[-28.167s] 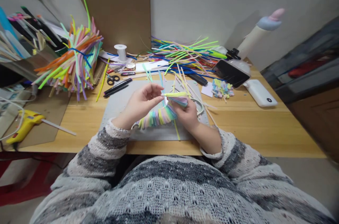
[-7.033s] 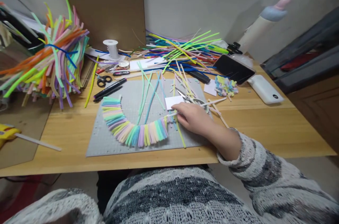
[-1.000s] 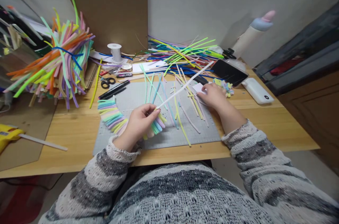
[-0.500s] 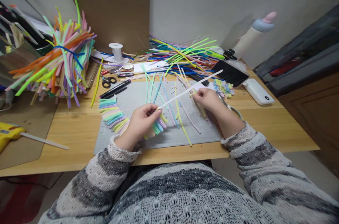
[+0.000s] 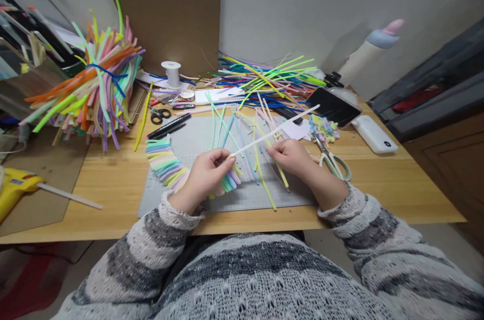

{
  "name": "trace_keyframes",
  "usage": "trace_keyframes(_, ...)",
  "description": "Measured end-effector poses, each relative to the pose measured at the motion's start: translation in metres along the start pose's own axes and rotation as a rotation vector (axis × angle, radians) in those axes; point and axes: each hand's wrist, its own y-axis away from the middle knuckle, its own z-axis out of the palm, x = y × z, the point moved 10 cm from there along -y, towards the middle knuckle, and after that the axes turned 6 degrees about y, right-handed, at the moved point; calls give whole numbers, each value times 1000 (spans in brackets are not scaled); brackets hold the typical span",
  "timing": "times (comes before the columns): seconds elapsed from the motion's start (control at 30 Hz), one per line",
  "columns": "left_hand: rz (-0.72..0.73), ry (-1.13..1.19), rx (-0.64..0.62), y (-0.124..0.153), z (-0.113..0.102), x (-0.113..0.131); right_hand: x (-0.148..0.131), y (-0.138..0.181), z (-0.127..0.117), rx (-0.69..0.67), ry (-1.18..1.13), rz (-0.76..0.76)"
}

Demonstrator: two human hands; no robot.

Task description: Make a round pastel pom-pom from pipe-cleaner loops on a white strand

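Note:
A white pipe cleaner (image 5: 278, 131) slants up to the right from the pinched thumb and fingers of my left hand (image 5: 207, 171). Below and around that hand curves a band of pastel pipe cleaner loops (image 5: 164, 161), partly covered by it. My right hand (image 5: 291, 156) is closed, its fingertips just under the white stem; whether anything is between them is hidden. Loose pastel pipe cleaners (image 5: 264, 186) lie on the grey cutting mat (image 5: 185, 136) between the hands.
Right of the mat are scissors (image 5: 335, 161), a small pastel pile (image 5: 323, 128), a phone (image 5: 335, 106) and a white power bank (image 5: 374, 134). Black markers (image 5: 170, 127), a white spool (image 5: 173, 75) and bundled pipe cleaners (image 5: 94, 83) are left. A yellow glue gun (image 5: 18, 186) lies far left.
My right hand has dropped slightly, towards me and away from the white pipe cleaner. The left hand keeps its pinch. The whole view has shifted a little.

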Motion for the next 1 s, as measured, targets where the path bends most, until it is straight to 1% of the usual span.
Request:
trace_keyframes(0.1, 46, -52, -8, 1, 3, 3, -17, 6, 17, -111, 138, -42)
trace_keyframes(0.2, 71, -84, -19, 1, 5, 4, -26, 9, 26, -164, 218, -71)
trace_keyframes(0.3, 84, -103, -21, 2, 7, 4, -30, 11, 32, -204, 224, -105)
trace_keyframes(0.37, 91, -122, -21, 2, 7, 5, -30, 12, 33, -226, 180, -110)
trace_keyframes(0.47, 102, -152, -18, 2, 8, 6, -26, 12, 27, -197, 102, -86)
trace_keyframes(0.57, 126, -203, -25, 2, 10, 7, -22, 11, 20, -129, 81, -87)
trace_keyframes(0.63, 141, -232, -40, 3, 13, 8, -18, 10, 19, -106, 70, -79)
trace_keyframes(0.83, 150, -283, -53, 3, 14, 8, -1, 7, 20, -92, 48, 42)
trace_keyframes(1.0, 153, -289, -51, 3, 14, 10, -6, 7, 22, -88, -15, -26)
